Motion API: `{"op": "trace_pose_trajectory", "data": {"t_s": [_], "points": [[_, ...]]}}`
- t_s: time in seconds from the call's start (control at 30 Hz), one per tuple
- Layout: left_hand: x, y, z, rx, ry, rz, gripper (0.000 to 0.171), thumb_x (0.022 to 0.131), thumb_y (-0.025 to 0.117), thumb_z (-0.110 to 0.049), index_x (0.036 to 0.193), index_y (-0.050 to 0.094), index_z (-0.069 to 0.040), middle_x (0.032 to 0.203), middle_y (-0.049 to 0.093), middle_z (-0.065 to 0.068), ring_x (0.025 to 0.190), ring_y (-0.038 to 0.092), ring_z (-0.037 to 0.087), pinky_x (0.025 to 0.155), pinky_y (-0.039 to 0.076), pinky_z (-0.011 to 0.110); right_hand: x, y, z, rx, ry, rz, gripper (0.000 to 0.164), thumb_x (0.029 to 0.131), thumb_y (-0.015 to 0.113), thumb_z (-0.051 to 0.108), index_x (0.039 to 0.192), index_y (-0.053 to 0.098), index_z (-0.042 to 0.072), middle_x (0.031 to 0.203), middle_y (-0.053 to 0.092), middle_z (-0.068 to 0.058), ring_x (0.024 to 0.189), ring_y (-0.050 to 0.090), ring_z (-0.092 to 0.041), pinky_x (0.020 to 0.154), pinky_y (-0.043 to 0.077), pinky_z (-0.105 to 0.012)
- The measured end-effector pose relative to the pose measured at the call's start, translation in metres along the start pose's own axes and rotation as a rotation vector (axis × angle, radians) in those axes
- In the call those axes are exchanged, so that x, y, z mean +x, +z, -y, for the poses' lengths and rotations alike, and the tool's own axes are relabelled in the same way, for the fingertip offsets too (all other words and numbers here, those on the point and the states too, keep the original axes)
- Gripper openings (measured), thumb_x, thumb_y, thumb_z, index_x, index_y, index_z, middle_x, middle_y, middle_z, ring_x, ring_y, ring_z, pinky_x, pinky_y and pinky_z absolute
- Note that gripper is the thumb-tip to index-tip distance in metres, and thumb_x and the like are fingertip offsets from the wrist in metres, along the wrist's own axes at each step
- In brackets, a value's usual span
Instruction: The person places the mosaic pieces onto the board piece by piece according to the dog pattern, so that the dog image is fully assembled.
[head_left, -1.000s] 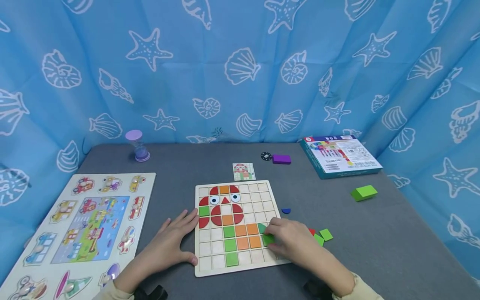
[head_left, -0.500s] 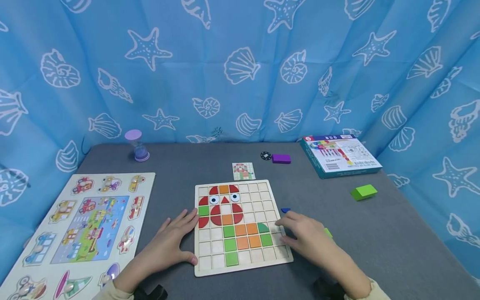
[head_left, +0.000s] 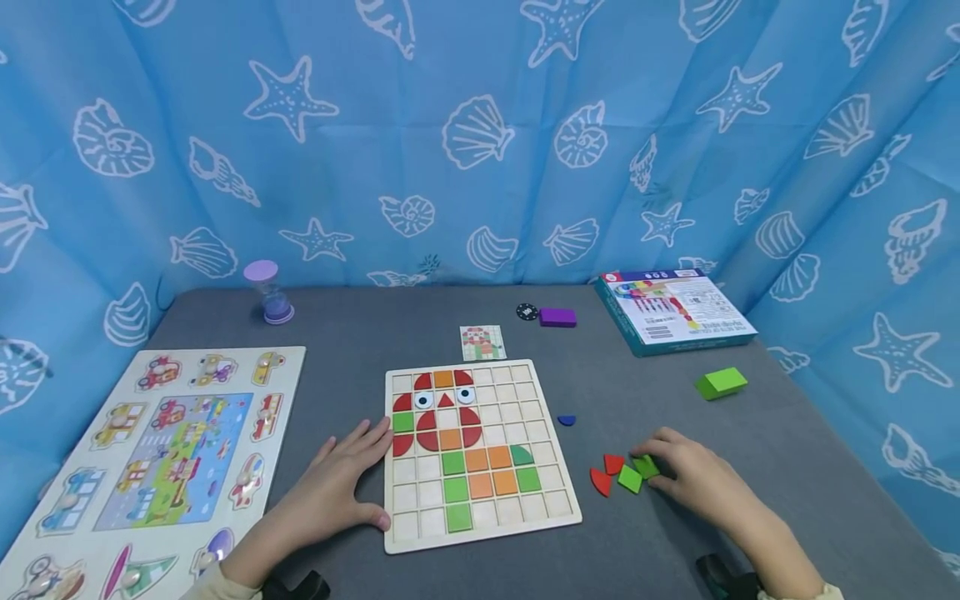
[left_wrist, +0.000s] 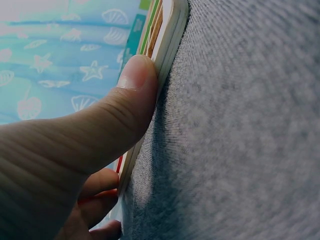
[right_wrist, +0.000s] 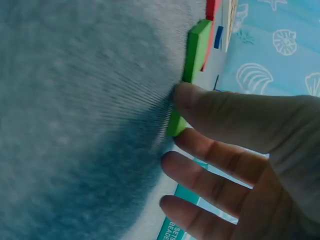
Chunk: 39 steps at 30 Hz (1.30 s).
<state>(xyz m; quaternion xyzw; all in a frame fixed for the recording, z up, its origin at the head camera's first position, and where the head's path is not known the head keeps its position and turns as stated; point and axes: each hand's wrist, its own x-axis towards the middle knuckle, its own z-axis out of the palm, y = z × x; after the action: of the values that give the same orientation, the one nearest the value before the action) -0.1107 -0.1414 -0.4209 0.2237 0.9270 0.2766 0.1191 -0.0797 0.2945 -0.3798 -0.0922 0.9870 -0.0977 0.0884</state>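
A wooden grid board (head_left: pixel 555 492) lies on the table, its cells partly filled with red, orange and green tiles and two eye tiles. My left hand (head_left: pixel 330 487) rests along the board's left edge, thumb and fingertips touching it with the fingers extended. Right of the board, my right hand (head_left: pixel 701 479) pinches a green square tile (head_left: pixel 646 467) between thumb and index finger, low at the tabletop. Beside it lie another green square tile (head_left: pixel 630 478) and two red quarter-circle tiles (head_left: pixel 601 482). The right wrist view shows the thumb covering part of the pinched tile (right_wrist: pixel 176 123).
Behind the board lies a small pattern card (head_left: pixel 483 343). A blue half-round tile (head_left: pixel 567 420) is near its right edge. Farther off are a purple block (head_left: pixel 558 317), a green block (head_left: pixel 722 383), a flat box (head_left: pixel 678 312), an hourglass (head_left: pixel 271 293) and a vehicle puzzle (head_left: pixel 281 379).
My right hand has left a green square tile in the board below the dark green quarter-circle, then moved right to the loose tiles and taken hold of another green square. The left hand stays put.
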Motion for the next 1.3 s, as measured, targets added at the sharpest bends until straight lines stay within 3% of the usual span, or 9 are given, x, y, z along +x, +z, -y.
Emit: {"op": "trace_pose_trajectory", "data": {"t_s": [0.27,0.37,0.53,0.73,0.83,1.3], "points": [[0.000,0.001,0.002,0.005,0.013,-0.010,0.107,0.049,0.071,-0.058,0.138,0.032,-0.013,0.146,0.022,-0.002,0.135,0.013,0.025,0.101,0.007,0.058,0.003,0.003,-0.002,-0.011,0.017,-0.036,0.025,0.068,0.074,0.010,0.090,0.065,0.018,0.089,0.056,0.006,0.081,0.057,-0.013,0.066,0.048,-0.035],[0.000,0.001,0.002,0.005,0.008,-0.004,0.107,0.049,0.071,-0.058,0.138,0.032,-0.013,0.146,0.022,-0.002,0.135,0.013,0.025,0.101,0.007,0.058,0.002,0.001,0.004,-0.036,-0.002,-0.091,0.024,0.069,0.074,0.014,0.091,0.064,0.015,0.086,0.056,0.006,0.076,0.055,-0.011,0.063,0.047,-0.033],[0.000,0.001,0.000,0.006,-0.007,0.003,0.107,0.049,0.072,-0.058,0.138,0.033,-0.013,0.146,0.022,-0.002,0.135,0.013,0.025,0.102,0.007,0.058,0.001,0.001,0.036,-0.074,-0.127,-0.197,0.024,0.069,0.074,0.021,0.090,0.065,0.018,0.081,0.054,0.012,0.067,0.048,-0.003,0.058,0.043,-0.024],[0.000,0.001,0.000,0.011,-0.012,0.004,0.107,0.049,0.072,-0.058,0.138,0.033,-0.014,0.146,0.022,-0.002,0.135,0.013,0.024,0.102,0.007,0.057,0.000,0.011,0.082,-0.059,-0.376,-0.217,0.023,0.071,0.072,0.025,0.092,0.065,0.021,0.085,0.055,0.016,0.071,0.049,0.002,0.061,0.046,-0.021],[0.000,0.001,0.001,0.011,-0.006,-0.001,0.107,0.049,0.072,-0.058,0.138,0.033,-0.014,0.146,0.021,-0.003,0.135,0.013,0.025,0.102,0.006,0.057,0.001,0.017,0.097,-0.063,-0.458,-0.213,0.025,0.070,0.072,0.025,0.093,0.065,0.019,0.087,0.056,0.014,0.074,0.050,0.001,0.064,0.048,-0.022],[0.000,0.002,0.002,0.011,0.000,0.002,0.106,0.050,0.071,-0.059,0.138,0.032,-0.014,0.147,0.021,-0.003,0.136,0.013,0.024,0.102,0.006,0.057,0.008,0.033,0.112,-0.071,-0.504,-0.172,0.022,0.069,0.075,0.024,0.089,0.069,0.020,0.085,0.055,0.012,0.077,0.052,-0.002,0.065,0.048,-0.025]]}}
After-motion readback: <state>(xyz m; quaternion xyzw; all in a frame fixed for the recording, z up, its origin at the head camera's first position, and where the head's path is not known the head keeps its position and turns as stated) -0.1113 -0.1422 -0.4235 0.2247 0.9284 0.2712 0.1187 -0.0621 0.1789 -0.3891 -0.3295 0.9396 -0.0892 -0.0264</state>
